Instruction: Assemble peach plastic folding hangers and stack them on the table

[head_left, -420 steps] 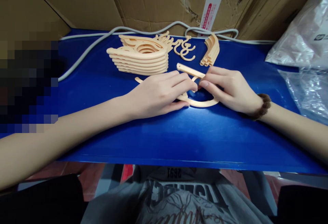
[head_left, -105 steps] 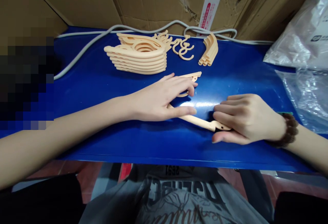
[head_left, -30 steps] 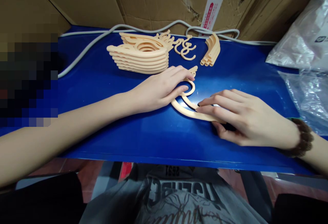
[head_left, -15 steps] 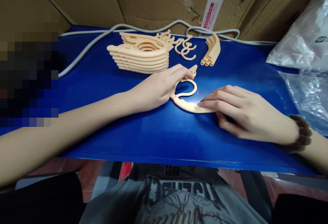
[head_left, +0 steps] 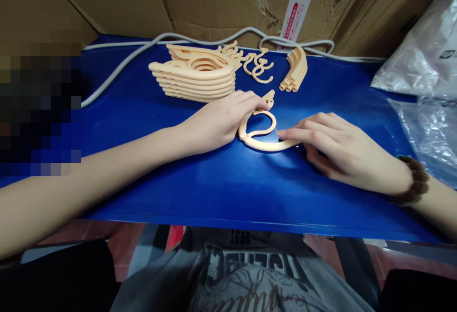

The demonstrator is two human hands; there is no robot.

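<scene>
Cardboard (head_left: 210, 5) backs the blue tabletop (head_left: 200, 188); a cable (head_left: 123, 65) runs along it. Beyond the central hanger (head_left: 273, 146) lie frames (head_left: 194, 83), hooks (head_left: 263, 68), rods (head_left: 297, 69). The left hand (head_left: 224, 119) and right hand (head_left: 335, 147) clamp fingers on the hanger, the left's exact hold partly hidden.

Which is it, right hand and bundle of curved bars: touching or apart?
Apart. The head view shows a strip of blue table between the right hand and the bundle of curved bars behind it.
</scene>
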